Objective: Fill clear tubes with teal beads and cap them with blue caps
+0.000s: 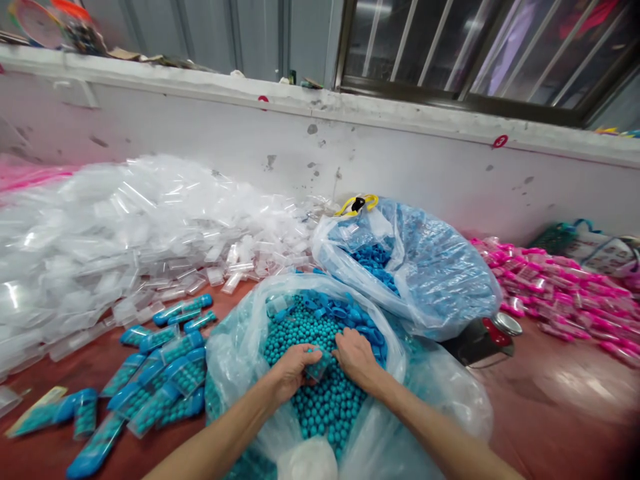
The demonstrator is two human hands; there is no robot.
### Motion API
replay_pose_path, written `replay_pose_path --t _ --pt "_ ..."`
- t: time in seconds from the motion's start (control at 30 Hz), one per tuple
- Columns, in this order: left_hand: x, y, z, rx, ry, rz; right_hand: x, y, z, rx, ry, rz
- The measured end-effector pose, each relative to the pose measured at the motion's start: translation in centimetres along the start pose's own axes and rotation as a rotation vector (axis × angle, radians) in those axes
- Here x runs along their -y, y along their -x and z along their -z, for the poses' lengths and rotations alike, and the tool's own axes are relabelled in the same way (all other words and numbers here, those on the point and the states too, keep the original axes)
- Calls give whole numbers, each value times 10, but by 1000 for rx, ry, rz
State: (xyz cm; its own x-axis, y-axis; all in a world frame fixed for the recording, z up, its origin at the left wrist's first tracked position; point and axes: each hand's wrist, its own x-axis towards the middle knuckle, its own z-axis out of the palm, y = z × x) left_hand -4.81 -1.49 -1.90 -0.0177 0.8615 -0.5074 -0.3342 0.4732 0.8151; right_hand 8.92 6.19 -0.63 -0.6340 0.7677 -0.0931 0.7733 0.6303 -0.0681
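Both my hands are inside a clear plastic bag (235, 340) full of small teal balls (325, 407). My left hand (293, 370) grips a small clear tube (319, 368) pushed into the balls. My right hand (356, 359) rests on the balls right beside it, fingers curled at the tube's other end. Loose blue caps (345, 312) lie at the far side of the same bag.
Filled tubes with blue caps (160, 380) lie on the red floor at left. A big heap of empty clear tubes (125, 233) spreads behind them. A second bag of blue caps (425, 267) stands at the back right, pink-capped tubes (565, 293) beyond it, a white wall (400, 167) behind.
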Motion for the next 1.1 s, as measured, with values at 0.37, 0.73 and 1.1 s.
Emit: replay_pose_path --t 0.37,0.73,1.1 --pt "8 -4 -1 -193 -208 -205 0 3 9 -24 -136 -18" --pt "12 3 -3 80 11 -173 3 11 15 109 -951 47" --pt "9 25 -15 34 130 -241 8 21 15 83 -984 63"
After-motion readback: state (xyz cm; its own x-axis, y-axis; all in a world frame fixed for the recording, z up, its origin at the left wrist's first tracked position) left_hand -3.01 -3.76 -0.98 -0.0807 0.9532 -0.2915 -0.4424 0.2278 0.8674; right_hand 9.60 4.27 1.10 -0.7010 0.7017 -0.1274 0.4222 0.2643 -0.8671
